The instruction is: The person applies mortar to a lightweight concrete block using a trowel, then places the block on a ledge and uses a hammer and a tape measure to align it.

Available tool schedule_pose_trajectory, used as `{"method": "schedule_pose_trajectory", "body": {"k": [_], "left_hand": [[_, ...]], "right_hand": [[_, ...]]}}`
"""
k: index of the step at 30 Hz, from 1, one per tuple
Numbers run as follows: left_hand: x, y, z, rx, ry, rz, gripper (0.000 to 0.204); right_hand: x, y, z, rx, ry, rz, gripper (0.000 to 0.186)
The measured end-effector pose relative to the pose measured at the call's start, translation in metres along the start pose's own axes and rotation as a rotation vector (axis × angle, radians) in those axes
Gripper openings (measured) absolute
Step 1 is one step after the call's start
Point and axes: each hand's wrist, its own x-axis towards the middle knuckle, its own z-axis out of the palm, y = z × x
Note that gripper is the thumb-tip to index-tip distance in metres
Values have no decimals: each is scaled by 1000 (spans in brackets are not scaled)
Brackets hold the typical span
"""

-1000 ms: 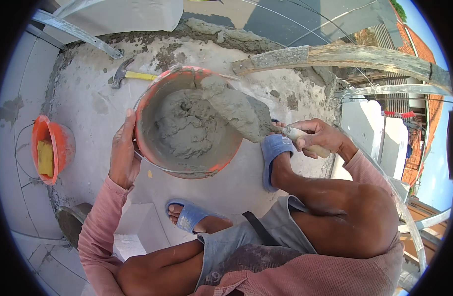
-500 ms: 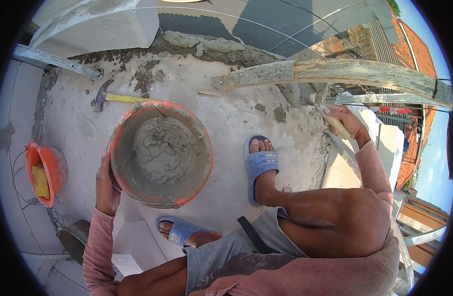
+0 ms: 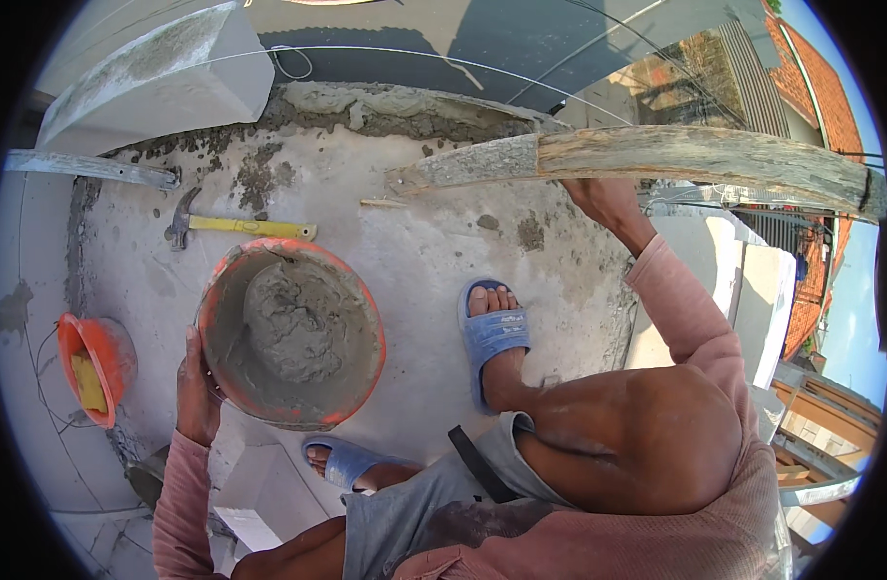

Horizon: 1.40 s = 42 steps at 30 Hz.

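Beyond the left hand [image 3: 198, 396] a hammer [image 3: 245, 228] lies on the floor [image 3: 429, 280], its yellow handle just beside the bucket [image 3: 372, 338]; out to that hand's left a small bucket [image 3: 120, 358] leans on its side, a yellow sponge [image 3: 88, 384] in its mouth; nearer the body than the same hand stands a white block [image 3: 269, 488]; farther off, past the hammer, are a metal strut [image 3: 90, 167] and a large pale block [image 3: 163, 77].

Between the hands lie a wood chip [image 3: 382, 203] and, closer in, a foot in a blue sandal [image 3: 496, 333]; beyond both runs a rough ridge of mortar [image 3: 395, 114]; a weathered beam [image 3: 695, 158] stands in the way at the right hand [image 3: 606, 208], passing in front of its fingers; more pale blocks [image 3: 753, 290] stand to its right.

The bucket is just right of the left hand, with wet mix [image 3: 303, 324] inside; this hand presses against its outer side, thumb extended, the other fingers largely hidden, so how tightly they curl cannot be told; the right hand reaches well apart from the bucket; its fingertips, and anything in them, are hidden, so whether it is spread or closed cannot be told.
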Motion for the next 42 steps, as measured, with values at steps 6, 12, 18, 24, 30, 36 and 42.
{"method": "schedule_pose_trajectory", "body": {"k": [6, 12, 18, 24, 30, 36, 42], "left_hand": [[9, -11, -2, -4, 118, 127, 67], [10, 10, 17, -12, 91, 300, 63], [9, 41, 41, 293, 106, 357, 53], [0, 47, 77, 168, 197, 461, 49], [-2, 62, 46, 271, 34, 335, 54], [-27, 58, 80, 526, 45, 462, 51], [-42, 49, 86, 371, 22, 460, 56]], "right_hand": [[-15, 16, -10, 91, -275, 224, 40], [-46, 12, -19, 87, -215, 319, 44], [-71, -11, -34, 439, -136, 556, 45], [-127, -40, -48, 1289, -150, 1093, 34], [-162, -56, -61, 1701, -633, 1023, 37], [-107, -107, -98, 1387, -755, 591, 46], [-22, -177, -99, 519, -348, -109, 47]]}}
